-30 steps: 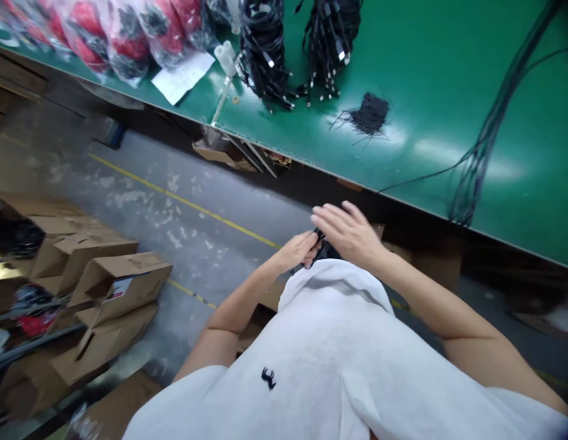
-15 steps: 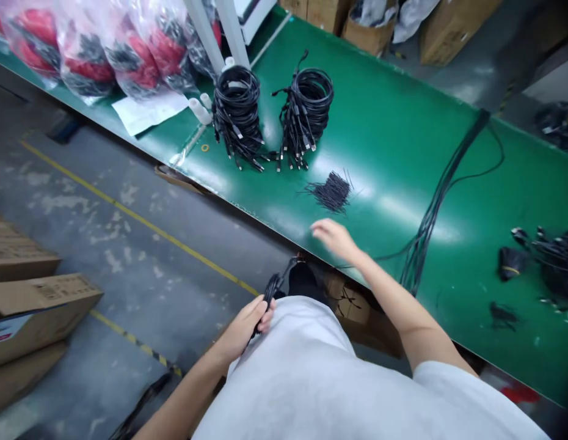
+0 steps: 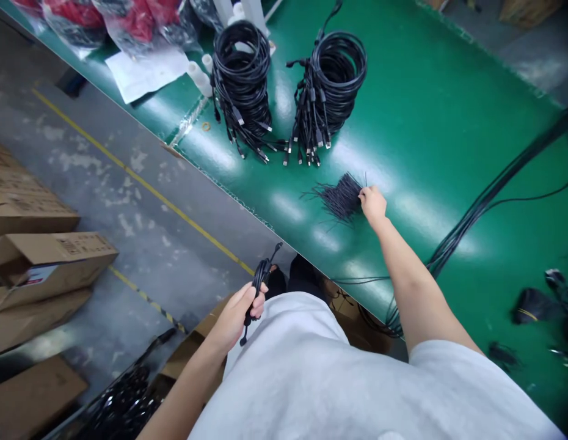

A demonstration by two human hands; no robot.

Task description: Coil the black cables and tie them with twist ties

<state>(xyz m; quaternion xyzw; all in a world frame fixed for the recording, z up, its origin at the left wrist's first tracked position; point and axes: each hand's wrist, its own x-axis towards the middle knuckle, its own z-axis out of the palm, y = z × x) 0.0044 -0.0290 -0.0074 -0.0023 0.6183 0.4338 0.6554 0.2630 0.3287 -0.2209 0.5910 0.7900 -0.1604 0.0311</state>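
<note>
My left hand is closed around a small bundle of black cables, held low beside my white shirt, off the table's edge. My right hand reaches over the green table and pinches at the right edge of a loose pile of thin black twist ties. Two tall stacks of coiled black cables stand just beyond the pile.
Long black cables trail across the table at right. Bagged red and black goods and a white paper sheet lie at the far left. Cardboard boxes sit on the floor at left, one near my knees.
My right hand left the cable bundle and stretched out over the table to the tie pile. The left hand kept the bundle and stayed low. The view rose toward the table.
</note>
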